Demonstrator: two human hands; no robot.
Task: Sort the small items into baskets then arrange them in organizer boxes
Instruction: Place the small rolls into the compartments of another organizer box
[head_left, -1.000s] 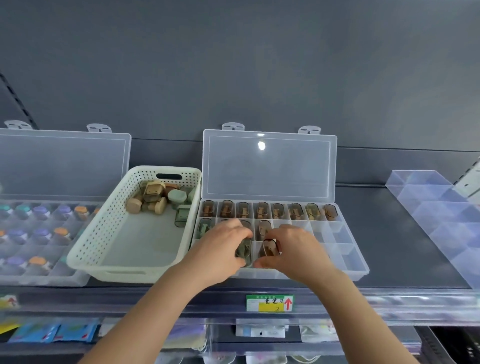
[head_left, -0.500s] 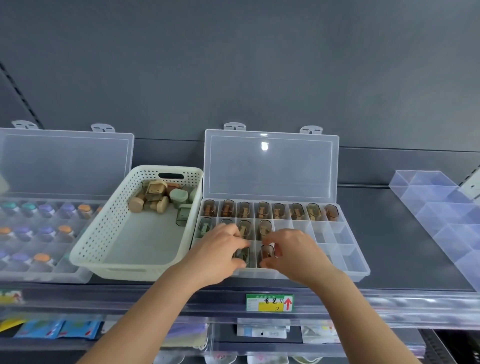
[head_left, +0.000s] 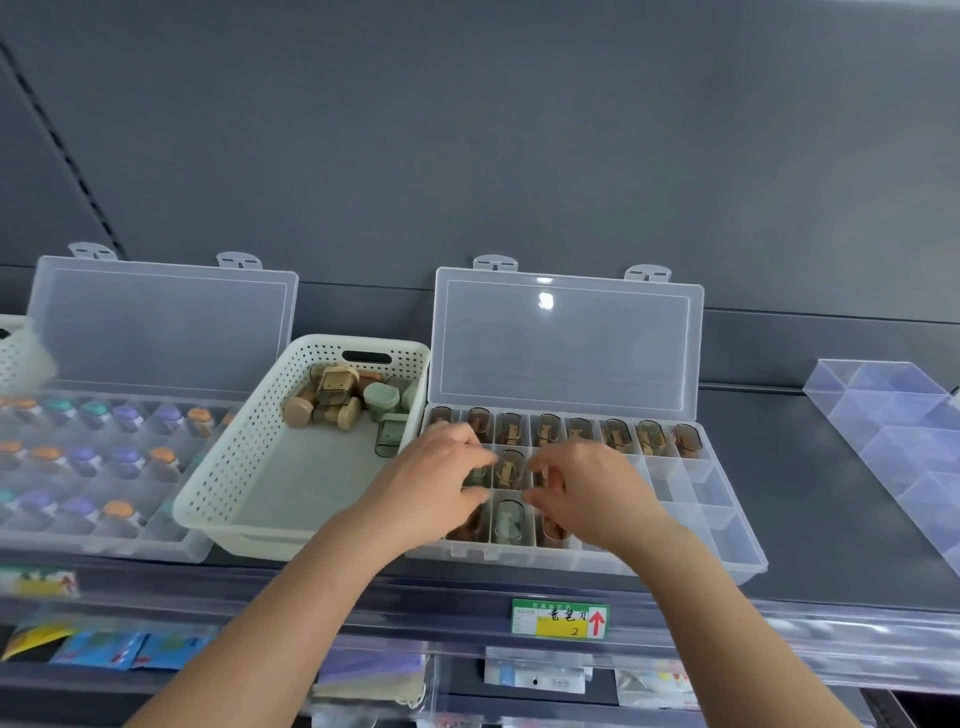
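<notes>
A clear organizer box (head_left: 727, 519) with its lid up sits on the shelf; its back row holds brown capsule-shaped items (head_left: 615, 434). The front row shows a green item (head_left: 508, 519) between two brown ones. My left hand (head_left: 431, 483) and my right hand (head_left: 592, 493) hover over the middle row, fingertips curled toward each other on either side of a brown item (head_left: 510, 467). Small items lie half hidden between each hand's fingers and thumb; whether they are gripped is unclear. A white perforated basket (head_left: 228, 483) to the left holds several tan and green items (head_left: 337, 395).
A second open organizer box (head_left: 171, 540) with purple, orange and teal capped pieces stands at far left. A clear divider tray (head_left: 893, 421) lies at the right. The shelf's front rail carries a price label (head_left: 561, 618), with packets hanging below.
Both hands have drawn back from the front row to the middle row, uncovering the green and brown items in the front cells.
</notes>
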